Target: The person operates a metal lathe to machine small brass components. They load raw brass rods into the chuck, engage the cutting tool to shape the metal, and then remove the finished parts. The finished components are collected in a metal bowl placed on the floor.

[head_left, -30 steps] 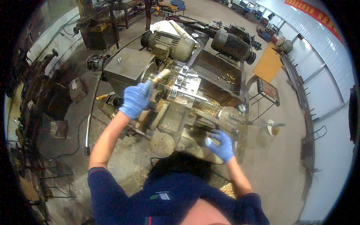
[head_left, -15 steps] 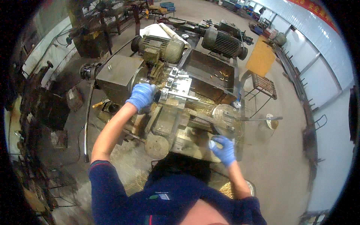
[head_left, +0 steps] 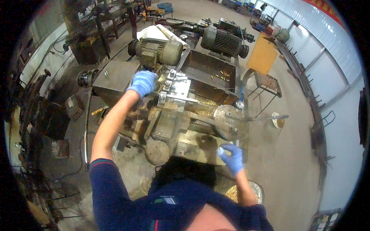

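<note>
My left hand (head_left: 142, 83), in a blue glove, is curled at the spindle end of a small metal lathe, beside the grey headstock box (head_left: 115, 80). It covers the spindle nose, and whatever its fingers hold is hidden. Just right of it sits a bright tool block (head_left: 180, 88) with several clamping bolts. My right hand (head_left: 232, 158), gloved in blue too, hovers over the pale front plate (head_left: 192, 144) near its right end. Its thumb and fingers are bent together, with a small whitish spot at the tips that is too small to name. A round handwheel disc (head_left: 227, 117) lies farther off.
Behind the block, a dark metal tray (head_left: 208, 71) holds several small brass pieces (head_left: 224, 75). Two electric motors (head_left: 160, 52) stand at the back. A bucket of brass-coloured pieces (head_left: 233, 193) sits low by my right forearm. A long bar handle (head_left: 268, 118) sticks out rightward.
My left hand has moved away from me, up over the spindle nose, which showed before. My right hand stays low on the right, still curled. The whole view has shifted slightly.
</note>
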